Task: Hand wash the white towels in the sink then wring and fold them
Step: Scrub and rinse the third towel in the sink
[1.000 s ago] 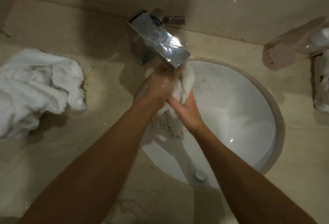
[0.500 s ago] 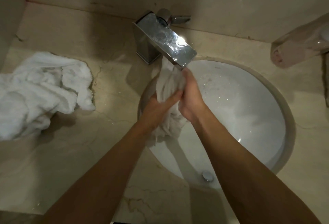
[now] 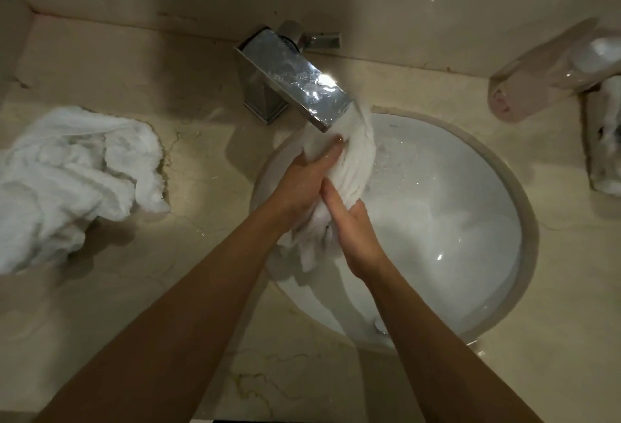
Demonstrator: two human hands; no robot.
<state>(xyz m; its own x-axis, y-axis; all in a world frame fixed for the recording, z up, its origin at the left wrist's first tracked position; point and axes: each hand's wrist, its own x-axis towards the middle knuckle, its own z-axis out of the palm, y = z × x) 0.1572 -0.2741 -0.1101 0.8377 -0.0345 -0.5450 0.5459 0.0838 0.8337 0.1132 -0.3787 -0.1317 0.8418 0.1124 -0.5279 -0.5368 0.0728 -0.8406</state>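
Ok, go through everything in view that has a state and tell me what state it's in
faucet: running
towel in sink: bunched under the stream
left hand: grips that towel
right hand: grips its lower part
sink: wet
towel pile on counter: crumpled, unfolded
bottle: lying down

Dim warm light, glare on faucet (image 3: 295, 76)

Two hands, the left hand (image 3: 304, 175) and the right hand (image 3: 353, 231), work one wet white towel (image 3: 354, 157) over one round sink (image 3: 524, 254) beneath one chrome faucet (image 3: 295, 76). One heap of white towels (image 3: 74, 174) lies on one marble counter (image 3: 201, 254); how many towels it contains cannot be told. One clear bottle (image 3: 551, 73) lies at far right.
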